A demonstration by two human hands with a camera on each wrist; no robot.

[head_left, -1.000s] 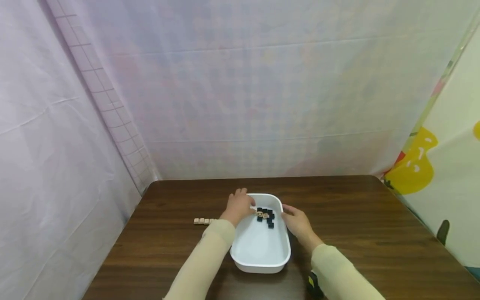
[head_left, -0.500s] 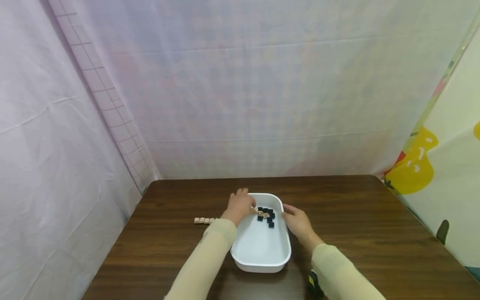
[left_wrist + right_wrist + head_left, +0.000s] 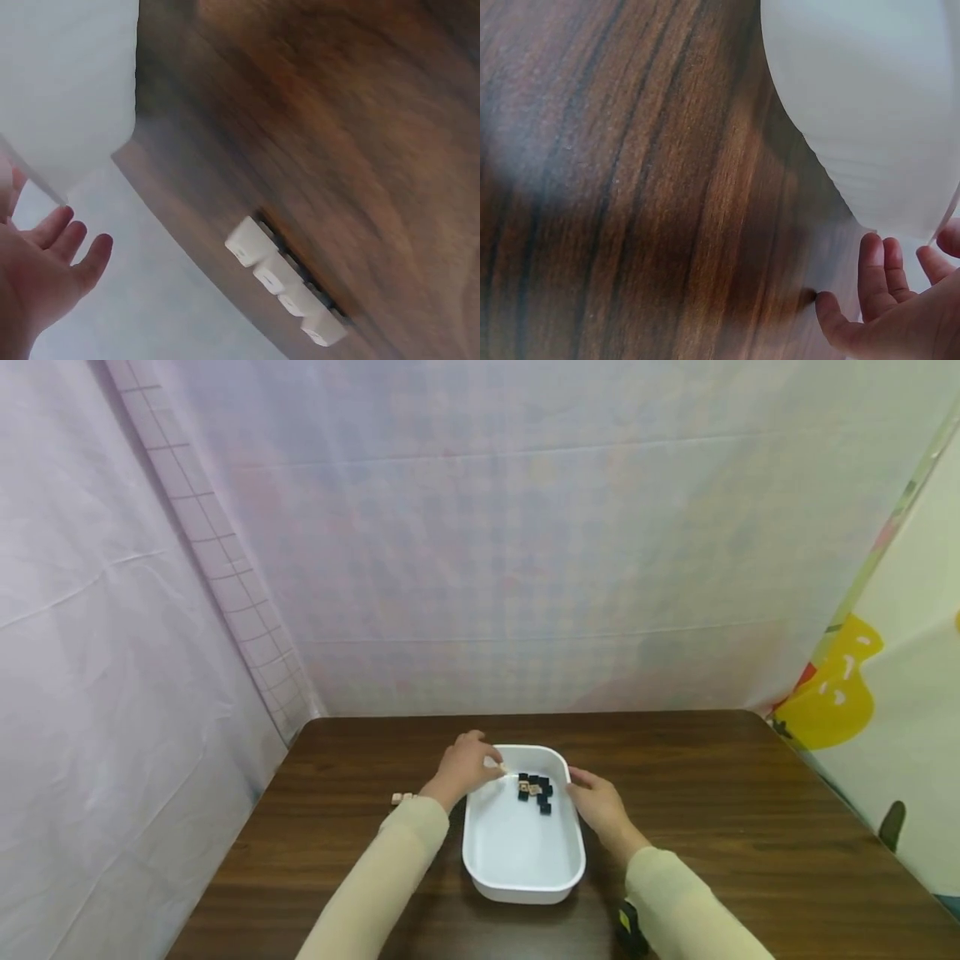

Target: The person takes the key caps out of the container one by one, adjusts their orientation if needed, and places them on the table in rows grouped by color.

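Note:
A white tray (image 3: 525, 847) sits mid-table with black keycaps (image 3: 543, 795) and a few cream keycaps (image 3: 534, 790) near its far end. Over the tray's far left rim is my left hand (image 3: 461, 766), with a small cream keycap (image 3: 502, 768) between thumb and index finger. Its other fingers stick out past the rim in the left wrist view. My right hand (image 3: 602, 810) holds the tray's right side, fingers against the outer wall and thumb at the rim. Left of the tray, a row of cream keycaps (image 3: 289, 281) lies on the table, partly hidden by my left arm in the head view.
The brown wooden table (image 3: 750, 827) extends on both sides of the tray. A black object with a yellow mark (image 3: 630, 927) is beside my right sleeve, partly covered. Pale curtains (image 3: 525, 568) hang behind the table and at its sides.
My left hand has shifted left and slightly away, bringing the cream keycap nearer the tray's far left corner. My left arm covers more of the keycap row. The right hand keeps its place.

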